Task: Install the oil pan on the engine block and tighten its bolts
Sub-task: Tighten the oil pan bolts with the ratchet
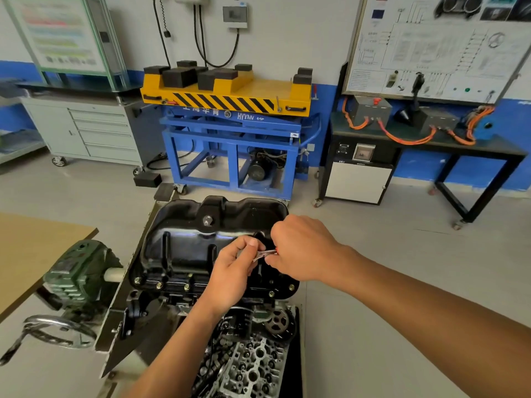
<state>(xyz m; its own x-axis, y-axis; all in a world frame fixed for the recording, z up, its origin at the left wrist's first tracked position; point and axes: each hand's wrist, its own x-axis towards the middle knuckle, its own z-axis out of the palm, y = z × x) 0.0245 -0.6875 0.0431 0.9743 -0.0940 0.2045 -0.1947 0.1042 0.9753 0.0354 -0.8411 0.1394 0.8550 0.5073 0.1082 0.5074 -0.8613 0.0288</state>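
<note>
Oil pan (184, 242), black, is seated on top of the engine block (175, 300). Bolts (159, 285) are visible along its near flange. Left grip (232, 271) and right grip (298, 248) meet above the pan's right half, each pinched on one end of a small metal piece (264, 254) with a red mark, type indeterminable. Oil filter (238, 323) sits just below the block's near side

The oil pan (201, 245) shines glossy black, brassy gold bolts (186, 287) dot its rim, the small tool (265, 252) flashes silver and red, the gearbox (80, 271) sits dull green, and there's the yellow lift table (258, 90) with black diagonal stripes, blue frame (230, 130), orange cables (408, 139).
</note>
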